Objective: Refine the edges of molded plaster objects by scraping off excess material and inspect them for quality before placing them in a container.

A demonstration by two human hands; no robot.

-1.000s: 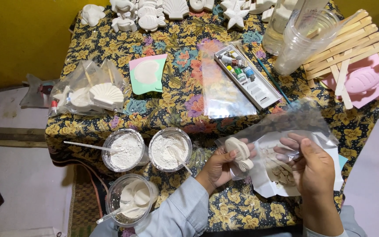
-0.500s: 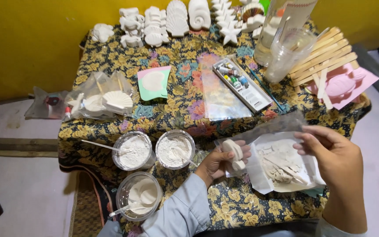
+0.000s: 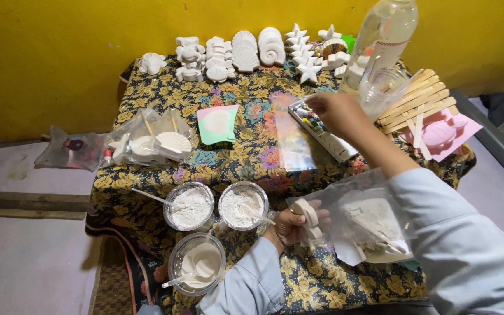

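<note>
Left hand (image 3: 291,226) is clamped on a plaster piece (image 3: 308,214); at two o'clock, right hand (image 3: 335,111) touches the paint set (image 3: 322,131), its grip unclear.

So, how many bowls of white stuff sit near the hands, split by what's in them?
Bowls of dry white powder: 2
Bowl of wet white mix: 1
Total: 3
The left hand holding a small white cast is nearest them.

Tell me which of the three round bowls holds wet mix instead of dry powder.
The nearest bowl, below the other two: its white contents look smooth and wet, while both bowls behind it hold crumbly powder.
</note>
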